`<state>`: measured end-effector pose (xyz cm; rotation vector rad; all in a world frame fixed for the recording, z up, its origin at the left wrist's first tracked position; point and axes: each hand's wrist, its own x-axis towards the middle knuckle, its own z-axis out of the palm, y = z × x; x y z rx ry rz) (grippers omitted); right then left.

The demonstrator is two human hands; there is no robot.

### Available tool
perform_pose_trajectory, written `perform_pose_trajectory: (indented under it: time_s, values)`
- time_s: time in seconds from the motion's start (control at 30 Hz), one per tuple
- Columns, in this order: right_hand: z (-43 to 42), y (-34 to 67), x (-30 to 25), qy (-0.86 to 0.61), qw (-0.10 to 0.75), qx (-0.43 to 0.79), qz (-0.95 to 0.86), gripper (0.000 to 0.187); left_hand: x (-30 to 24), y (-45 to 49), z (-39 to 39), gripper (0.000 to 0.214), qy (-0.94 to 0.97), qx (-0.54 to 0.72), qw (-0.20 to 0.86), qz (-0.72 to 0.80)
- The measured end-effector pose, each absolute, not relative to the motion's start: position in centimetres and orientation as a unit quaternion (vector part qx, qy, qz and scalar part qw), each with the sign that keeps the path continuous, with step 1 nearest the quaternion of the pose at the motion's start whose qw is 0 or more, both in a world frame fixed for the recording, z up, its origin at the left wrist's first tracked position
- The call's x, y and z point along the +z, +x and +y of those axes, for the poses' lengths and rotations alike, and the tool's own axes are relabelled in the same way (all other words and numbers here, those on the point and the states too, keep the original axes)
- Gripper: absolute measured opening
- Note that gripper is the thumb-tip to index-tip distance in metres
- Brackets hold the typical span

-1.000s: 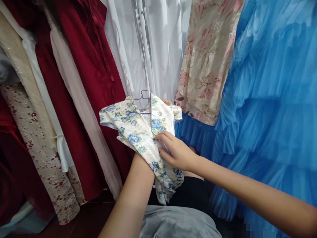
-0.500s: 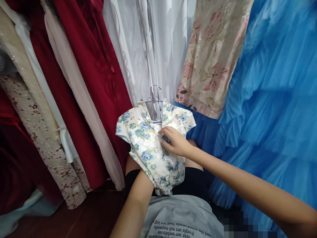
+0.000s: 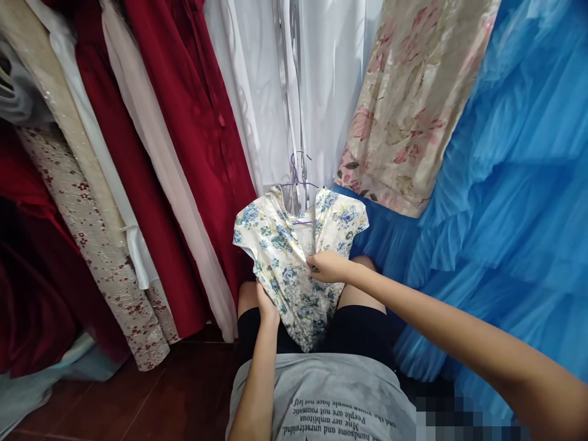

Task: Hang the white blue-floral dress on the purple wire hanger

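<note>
We half-curl our left hand (image 3: 267, 303), newly in sight (fingertips hidden), at the side of the floral top (image 3: 288, 272), on its purple hanger (image 3: 297, 180) over our lap (image 3: 362, 327), while our right hand (image 3: 331, 266), freshly closed, pinches its front edge, seemingly steadying the overlap.

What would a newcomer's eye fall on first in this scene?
Probably the blue ruffles at the right. Next, the red cloth hanging at left. In the middle, the flowered top on a purple hanger, its front pinched by the right hand, the left hand at its edge.
</note>
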<state>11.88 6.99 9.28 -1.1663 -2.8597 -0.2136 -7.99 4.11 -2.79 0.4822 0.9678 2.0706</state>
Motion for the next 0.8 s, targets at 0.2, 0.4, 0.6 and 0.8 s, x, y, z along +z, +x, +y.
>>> perform_pose_trajectory:
  time_s: [0.2,0.4,0.6,0.8]
  values:
    - [5.4,11.3,9.7,-0.345,0.030,-0.093,-0.933,0.023,-3.5,-5.6,1.6,0.023,0.371,0.787,0.084,0.486]
    - [4.9,11.7,10.5,-0.325,-0.020,-0.098,-0.940,0.027,-3.9,-0.8,0.7,0.015,0.597,0.643,0.121,0.463]
    - [5.8,12.6,9.9,-0.333,-0.004,-0.107,-0.937,0.026,-3.3,-1.7,1.5,0.002,0.642,0.596,0.118,0.468]
    - [8.6,12.8,10.5,-0.355,0.019,-0.057,-0.933,0.020,-2.9,-2.6,1.1,0.009,0.683,0.523,0.157,0.486]
